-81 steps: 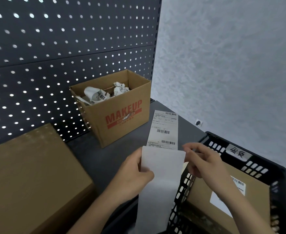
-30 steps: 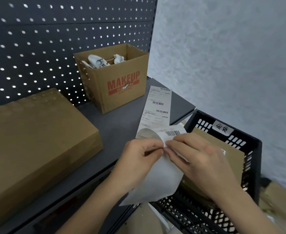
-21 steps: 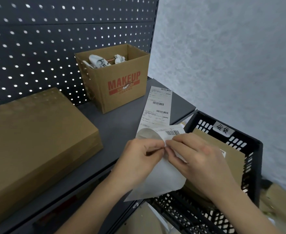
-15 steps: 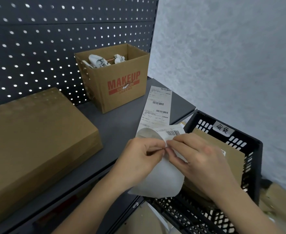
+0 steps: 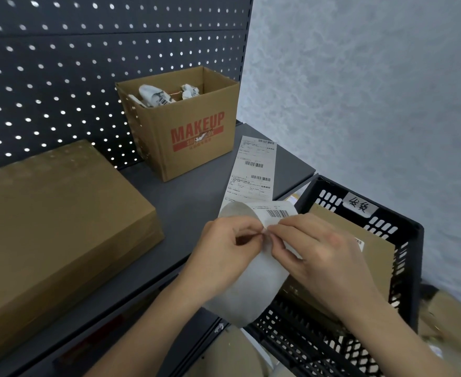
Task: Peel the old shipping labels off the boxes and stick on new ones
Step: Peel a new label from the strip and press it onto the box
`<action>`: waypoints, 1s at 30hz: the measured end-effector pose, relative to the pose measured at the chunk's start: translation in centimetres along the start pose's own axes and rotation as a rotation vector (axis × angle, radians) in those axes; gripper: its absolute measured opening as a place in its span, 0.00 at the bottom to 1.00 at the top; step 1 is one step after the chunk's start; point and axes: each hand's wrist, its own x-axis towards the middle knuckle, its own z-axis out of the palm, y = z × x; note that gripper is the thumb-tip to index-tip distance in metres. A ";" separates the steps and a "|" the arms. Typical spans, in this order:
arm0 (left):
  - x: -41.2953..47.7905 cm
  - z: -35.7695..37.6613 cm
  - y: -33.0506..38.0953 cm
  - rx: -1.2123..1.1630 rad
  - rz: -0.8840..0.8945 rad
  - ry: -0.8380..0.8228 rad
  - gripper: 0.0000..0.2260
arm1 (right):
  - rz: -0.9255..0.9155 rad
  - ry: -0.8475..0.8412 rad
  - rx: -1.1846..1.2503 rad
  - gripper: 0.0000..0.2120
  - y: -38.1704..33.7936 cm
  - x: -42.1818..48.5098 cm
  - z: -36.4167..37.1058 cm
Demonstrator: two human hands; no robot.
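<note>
Print on the label strip (image 5: 254, 170) is too small to read; the flat box (image 5: 47, 227) runs off the left edge; the right hand (image 5: 327, 254) hides most of the crated box (image 5: 373, 248); cardboard (image 5: 447, 314) at lower right is blurred.

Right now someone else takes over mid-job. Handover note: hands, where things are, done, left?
Left hand and right hand both pinch the curled end of the label strip, fingertips meeting at one edge, apparently to split a label from its backing.
The rest of the strip lies flat on the shelf; bare backing hangs below the hands.
Crumpled labels sit in the MAKEUP box: some peeling looks done.
Flat box on the shelf: no label on its top.
Box in the black crate bears a label, mostly hidden.
Left: free the label, stick it on a box, likely the flat one.
</note>
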 end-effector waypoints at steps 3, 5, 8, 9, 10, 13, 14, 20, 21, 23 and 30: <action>0.2 0.0 -0.4 -0.019 0.011 0.030 0.06 | 0.046 0.007 0.012 0.05 -0.2 0.1 0.2; 0.3 -0.1 -0.3 -0.046 0.019 0.025 0.06 | 0.075 0.000 0.025 0.06 -0.1 0.2 0.3; 0.4 -0.2 -0.3 -0.042 0.045 0.017 0.05 | 0.097 -0.019 0.031 0.07 0.1 0.4 0.3; 0.5 -0.2 -0.5 -0.036 0.049 0.027 0.05 | 0.105 -0.023 0.027 0.07 0.1 0.5 0.3; 0.6 -0.2 -0.7 -0.026 0.050 0.041 0.05 | 0.118 -0.029 0.023 0.07 0.1 0.6 0.3; 0.7 -0.2 -1.2 0.028 0.024 0.078 0.07 | 0.186 -0.055 0.044 0.06 0.2 0.9 0.2; 0.7 -0.3 -1.3 0.059 0.007 0.092 0.08 | 0.216 -0.057 0.068 0.06 0.3 1.0 0.2; 0.5 -0.7 -2.0 0.232 -0.134 0.055 0.07 | 0.320 -0.050 0.150 0.05 1.0 1.7 -0.3; 0.4 -0.7 -2.1 0.254 -0.157 0.046 0.07 | 0.328 -0.048 0.159 0.05 1.1 1.7 -0.4; 0.3 -0.8 -2.1 0.303 -0.204 0.037 0.08 | 0.345 -0.044 0.177 0.06 1.2 1.8 -0.4; 0.2 -1.1 -1.4 0.319 -0.252 0.035 0.05 | 0.352 -0.049 0.212 0.05 1.5 1.8 -0.4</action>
